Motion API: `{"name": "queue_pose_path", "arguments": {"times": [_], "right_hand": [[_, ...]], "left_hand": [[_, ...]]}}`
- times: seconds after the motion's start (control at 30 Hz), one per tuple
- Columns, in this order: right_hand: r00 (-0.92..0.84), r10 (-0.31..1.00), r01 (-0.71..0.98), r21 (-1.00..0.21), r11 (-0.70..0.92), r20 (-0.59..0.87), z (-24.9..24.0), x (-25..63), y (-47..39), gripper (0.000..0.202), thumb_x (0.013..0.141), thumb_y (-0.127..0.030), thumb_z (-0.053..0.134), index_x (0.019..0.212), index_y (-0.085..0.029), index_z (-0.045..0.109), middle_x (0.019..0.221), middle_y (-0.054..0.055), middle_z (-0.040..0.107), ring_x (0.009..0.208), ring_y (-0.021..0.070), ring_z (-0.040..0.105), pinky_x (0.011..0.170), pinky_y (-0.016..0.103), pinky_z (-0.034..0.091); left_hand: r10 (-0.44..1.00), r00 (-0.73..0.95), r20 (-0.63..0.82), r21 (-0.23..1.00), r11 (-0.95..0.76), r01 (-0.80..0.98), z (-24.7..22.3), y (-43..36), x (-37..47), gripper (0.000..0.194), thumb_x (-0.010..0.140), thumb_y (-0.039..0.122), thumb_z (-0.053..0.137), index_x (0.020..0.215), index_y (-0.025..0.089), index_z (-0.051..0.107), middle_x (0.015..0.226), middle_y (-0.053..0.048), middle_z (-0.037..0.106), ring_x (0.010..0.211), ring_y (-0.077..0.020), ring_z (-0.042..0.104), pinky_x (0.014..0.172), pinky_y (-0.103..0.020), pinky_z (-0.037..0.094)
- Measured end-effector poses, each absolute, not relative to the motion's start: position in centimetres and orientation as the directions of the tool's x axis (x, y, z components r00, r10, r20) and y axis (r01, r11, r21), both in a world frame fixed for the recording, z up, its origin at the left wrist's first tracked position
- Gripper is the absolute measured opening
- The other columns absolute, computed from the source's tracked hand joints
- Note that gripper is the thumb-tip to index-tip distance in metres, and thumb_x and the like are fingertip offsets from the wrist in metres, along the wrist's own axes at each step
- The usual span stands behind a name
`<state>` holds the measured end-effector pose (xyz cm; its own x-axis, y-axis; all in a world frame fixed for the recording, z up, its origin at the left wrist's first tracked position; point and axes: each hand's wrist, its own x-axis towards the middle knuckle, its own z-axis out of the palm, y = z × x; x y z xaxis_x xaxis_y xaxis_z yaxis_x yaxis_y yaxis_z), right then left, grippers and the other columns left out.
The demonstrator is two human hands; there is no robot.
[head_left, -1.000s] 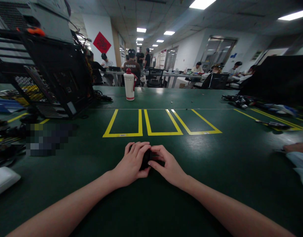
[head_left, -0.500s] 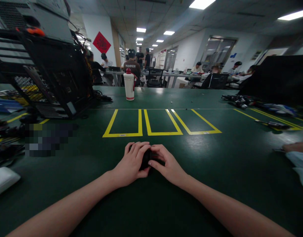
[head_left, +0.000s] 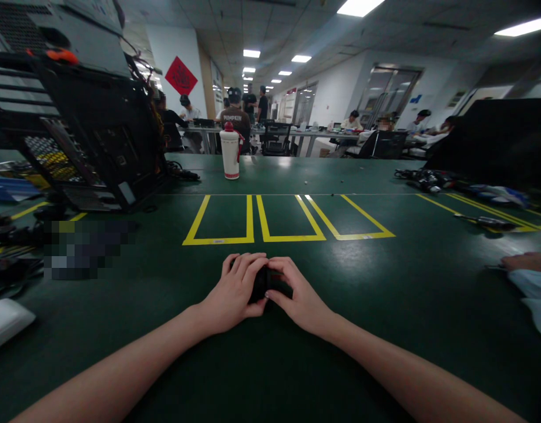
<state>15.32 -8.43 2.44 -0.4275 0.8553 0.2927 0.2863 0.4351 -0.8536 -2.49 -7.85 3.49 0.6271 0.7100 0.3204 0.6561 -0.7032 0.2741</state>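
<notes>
A small black rounded object (head_left: 260,285) sits low over the green table, mostly covered by my hands, so its exact kind is hidden. My left hand (head_left: 238,292) is wrapped over its left side, fingers across the top and thumb along the near edge. From the right, my right hand (head_left: 302,295) curves in, with its thumb and fingertips closed at the object's right edge. A dark gap shows inside the curl of the right fingers.
Yellow tape outlines (head_left: 292,238) lie just beyond my hands. A white bottle with a red lid (head_left: 230,154) stands behind them. An open black computer case (head_left: 107,141) is at left, a tool (head_left: 488,222) at right. Another person's hand (head_left: 528,261) rests at the right edge.
The right fingers have shifted very slightly at the black object's edge. My left hand keeps its hold, and the object stays in the same place.
</notes>
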Motion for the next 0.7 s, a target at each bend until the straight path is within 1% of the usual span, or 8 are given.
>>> {"name": "queue_pose_path", "arguments": {"times": [0.1, 0.17, 0.33, 0.4, 0.5, 0.63, 0.7], "right_hand": [[-0.431, 0.849, 0.265, -0.856, 0.443, 0.306, 2.3, 15.4, -8.4, 0.038, 0.073, -0.008, 0.052, 0.106, -0.024, 0.044, 0.114, 0.004, 0.041, 0.11, 0.0178, 0.042, 0.098, 0.041, 0.037], [-0.43, 0.849, 0.234, -0.87, 0.434, 0.308, 2.3, 15.3, -8.4, 0.037, 0.073, -0.009, 0.053, 0.105, -0.024, 0.044, 0.114, 0.004, 0.041, 0.11, 0.0177, 0.043, 0.098, 0.04, 0.037], [-0.413, 0.871, 0.155, -0.921, 0.356, 0.267, 2.3, 15.1, -8.3, 0.028, 0.076, -0.014, 0.052, 0.101, -0.023, 0.046, 0.107, 0.003, 0.047, 0.103, 0.0162, 0.05, 0.093, 0.038, 0.043], [-0.4, 0.882, 0.156, -0.929, 0.335, 0.25, 2.2, 15.1, -8.3, 0.032, 0.075, -0.013, 0.053, 0.104, -0.023, 0.044, 0.106, 0.003, 0.049, 0.102, 0.0162, 0.05, 0.093, 0.038, 0.043], [-0.402, 0.887, 0.175, -0.931, 0.319, 0.229, 2.3, 15.1, -8.2, 0.039, 0.075, -0.013, 0.053, 0.11, -0.024, 0.042, 0.11, 0.004, 0.048, 0.105, 0.0168, 0.049, 0.093, 0.038, 0.042], [-0.419, 0.873, 0.193, -0.915, 0.355, 0.25, 2.4, 15.3, -8.3, 0.037, 0.074, -0.014, 0.054, 0.108, -0.023, 0.044, 0.11, 0.004, 0.047, 0.105, 0.0168, 0.048, 0.094, 0.038, 0.041], [-0.426, 0.871, 0.172, -0.924, 0.343, 0.244, 2.5, 15.3, -8.3, 0.036, 0.074, -0.014, 0.055, 0.107, -0.022, 0.043, 0.109, 0.004, 0.047, 0.106, 0.0163, 0.048, 0.095, 0.037, 0.041]], "left_hand": [[0.718, 0.628, 0.299, 0.272, -0.695, 0.665, 3.5, -7.8, -2.5, 0.061, 0.074, 0.027, 0.055, 0.125, 0.017, 0.023, 0.127, -0.011, 0.036, 0.116, -0.0259, 0.034, 0.1, -0.048, 0.02], [0.717, 0.619, 0.321, 0.264, -0.695, 0.669, 3.2, -7.7, -2.4, 0.063, 0.072, 0.025, 0.056, 0.125, 0.017, 0.023, 0.127, -0.011, 0.036, 0.116, -0.0263, 0.034, 0.099, -0.048, 0.02], [0.701, 0.616, 0.36, 0.257, -0.709, 0.657, 2.5, -7.5, -2.4, 0.063, 0.072, 0.025, 0.056, 0.125, 0.018, 0.023, 0.126, -0.011, 0.038, 0.115, -0.0267, 0.034, 0.098, -0.049, 0.021], [0.701, 0.617, 0.358, 0.265, -0.71, 0.652, 2.5, -7.5, -2.4, 0.062, 0.072, 0.026, 0.056, 0.125, 0.018, 0.023, 0.126, -0.011, 0.037, 0.115, -0.0268, 0.035, 0.098, -0.049, 0.021], [0.704, 0.613, 0.359, 0.272, -0.707, 0.653, 2.7, -7.6, -2.4, 0.064, 0.072, 0.026, 0.056, 0.125, 0.018, 0.022, 0.126, -0.01, 0.037, 0.115, -0.0268, 0.035, 0.099, -0.049, 0.02], [0.71, 0.619, 0.335, 0.268, -0.702, 0.66, 3.2, -7.8, -2.4, 0.062, 0.073, 0.025, 0.056, 0.125, 0.017, 0.023, 0.126, -0.011, 0.037, 0.116, -0.026, 0.035, 0.1, -0.048, 0.02], [0.715, 0.623, 0.318, 0.268, -0.698, 0.664, 3.3, -7.8, -2.4, 0.061, 0.073, 0.026, 0.055, 0.125, 0.017, 0.024, 0.126, -0.01, 0.037, 0.116, -0.0258, 0.035, 0.1, -0.048, 0.02]]}}
